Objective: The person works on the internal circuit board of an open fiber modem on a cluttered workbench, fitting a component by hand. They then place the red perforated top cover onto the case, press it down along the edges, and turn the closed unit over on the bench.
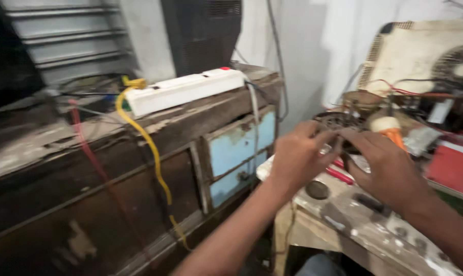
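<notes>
My left hand [299,156] and my right hand [387,166] meet over a worn workbench [364,225], fingers closed around a small dark part [341,140] held between them. Motion blur hides what the part is. Just behind the hands lies a round dark coil-like motor piece [339,121]. A tool with an orange handle and cream cap [390,130] stands right of it. A red-handled tool [339,175] lies on the bench under my hands.
A long white power strip [183,91] rests on an old wooden cabinet [88,174] at left, with yellow [152,148] and red [91,153] cables hanging down. A cream fan housing [425,56] and a red box [454,171] crowd the right.
</notes>
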Demonstrator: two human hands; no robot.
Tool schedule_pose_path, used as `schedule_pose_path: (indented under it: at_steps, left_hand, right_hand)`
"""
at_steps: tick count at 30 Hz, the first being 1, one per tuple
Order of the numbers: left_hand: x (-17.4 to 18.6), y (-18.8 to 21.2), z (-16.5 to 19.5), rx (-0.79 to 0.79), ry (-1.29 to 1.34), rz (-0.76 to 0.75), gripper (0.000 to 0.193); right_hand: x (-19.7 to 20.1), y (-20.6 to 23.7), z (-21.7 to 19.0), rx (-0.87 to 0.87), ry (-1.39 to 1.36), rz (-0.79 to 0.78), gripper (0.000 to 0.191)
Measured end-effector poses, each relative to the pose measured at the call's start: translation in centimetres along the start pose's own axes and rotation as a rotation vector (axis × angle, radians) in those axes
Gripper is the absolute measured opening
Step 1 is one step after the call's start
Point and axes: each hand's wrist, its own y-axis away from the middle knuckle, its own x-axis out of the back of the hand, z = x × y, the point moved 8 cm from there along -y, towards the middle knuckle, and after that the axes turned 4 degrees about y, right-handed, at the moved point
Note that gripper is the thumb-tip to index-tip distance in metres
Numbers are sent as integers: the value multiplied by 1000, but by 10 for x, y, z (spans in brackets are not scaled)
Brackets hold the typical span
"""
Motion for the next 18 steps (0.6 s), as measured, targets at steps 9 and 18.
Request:
schedule_pose_path:
  at_steps: [9,18]
  left_hand:
    - [248,-33,-96,-3,-552,-164,29]
    - [244,-80,-254,163,-900,-524,76]
  right_hand:
    - [-60,-84,-137,208,-98,-57,37]
    - [-135,-172,-211,283,-180,-18,42]
